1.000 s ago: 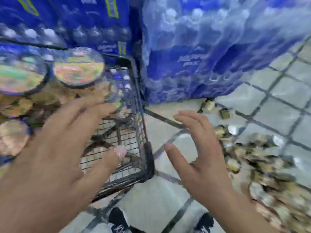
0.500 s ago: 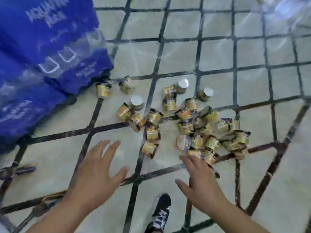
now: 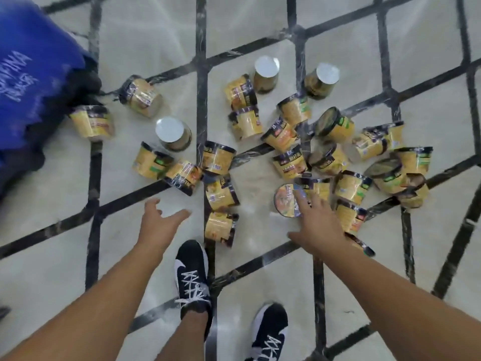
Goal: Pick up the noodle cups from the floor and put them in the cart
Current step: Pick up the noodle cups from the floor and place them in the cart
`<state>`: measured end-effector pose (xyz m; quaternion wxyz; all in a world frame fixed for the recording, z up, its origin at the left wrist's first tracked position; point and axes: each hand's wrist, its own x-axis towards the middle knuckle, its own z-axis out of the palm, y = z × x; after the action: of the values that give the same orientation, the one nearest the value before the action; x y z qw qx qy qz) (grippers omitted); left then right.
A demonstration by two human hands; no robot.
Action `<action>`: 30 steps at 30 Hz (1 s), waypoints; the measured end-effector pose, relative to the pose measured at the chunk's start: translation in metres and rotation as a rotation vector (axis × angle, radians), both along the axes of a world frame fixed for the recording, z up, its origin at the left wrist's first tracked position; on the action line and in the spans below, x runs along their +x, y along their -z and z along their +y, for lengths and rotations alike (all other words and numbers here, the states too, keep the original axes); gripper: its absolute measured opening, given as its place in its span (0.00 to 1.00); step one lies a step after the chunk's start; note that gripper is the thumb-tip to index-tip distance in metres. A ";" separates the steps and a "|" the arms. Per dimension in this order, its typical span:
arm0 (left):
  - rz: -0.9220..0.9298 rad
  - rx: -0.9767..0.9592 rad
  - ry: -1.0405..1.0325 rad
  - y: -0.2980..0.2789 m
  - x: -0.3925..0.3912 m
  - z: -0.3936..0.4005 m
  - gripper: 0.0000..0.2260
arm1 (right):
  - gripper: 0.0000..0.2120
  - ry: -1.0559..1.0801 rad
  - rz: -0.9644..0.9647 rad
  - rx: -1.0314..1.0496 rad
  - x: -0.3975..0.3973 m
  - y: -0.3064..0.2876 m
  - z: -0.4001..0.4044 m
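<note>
I was reaching for noodle cups (image 3: 221, 194) at frame centre; left hand (image 3: 158, 225) and right hand (image 3: 316, 225) empty, fingers spread. Next, I judged: grasp the nearest.

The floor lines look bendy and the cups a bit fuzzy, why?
Head view: the wide-angle lens seems to curve the dark lines of the floor; the noodle cups look soft, likely motion blur; faint glare streaks the pale tiles.

About two dozen yellow, dark-rimmed noodle cups (image 3: 279, 132) lie scattered on the floor, most tipped on their sides in loose clusters, three standing upside down with silvery bases up.
</note>
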<state>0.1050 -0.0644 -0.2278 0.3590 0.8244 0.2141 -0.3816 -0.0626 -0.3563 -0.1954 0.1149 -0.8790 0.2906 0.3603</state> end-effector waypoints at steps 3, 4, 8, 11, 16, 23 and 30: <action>-0.042 -0.070 -0.060 0.079 0.029 -0.004 0.47 | 0.57 -0.060 0.012 -0.086 0.015 0.063 -0.012; -0.080 -0.075 -0.030 0.101 0.038 -0.004 0.49 | 0.58 -0.088 0.031 -0.107 0.018 0.081 -0.017; -0.215 -0.061 0.162 0.166 0.063 -0.003 0.53 | 0.62 -0.170 0.098 -0.138 0.024 0.133 -0.023; -0.301 -0.065 0.190 0.193 0.072 0.002 0.52 | 0.65 -0.230 0.101 -0.189 0.030 0.152 -0.021; -0.348 -0.064 0.322 0.182 0.078 0.015 0.46 | 0.62 -0.217 0.117 -0.215 0.044 0.151 -0.007; -0.413 -0.132 0.302 0.015 0.060 0.061 0.49 | 0.61 -0.132 -0.018 -0.086 0.062 0.046 0.051; -0.574 -0.127 0.172 -0.230 0.003 0.162 0.43 | 0.58 -0.268 -0.264 0.068 0.099 -0.146 0.144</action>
<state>0.1080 0.0979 0.0027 0.4220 0.8896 0.0089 -0.1746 0.0368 -0.2122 -0.0495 0.1328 -0.9450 0.1409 0.2635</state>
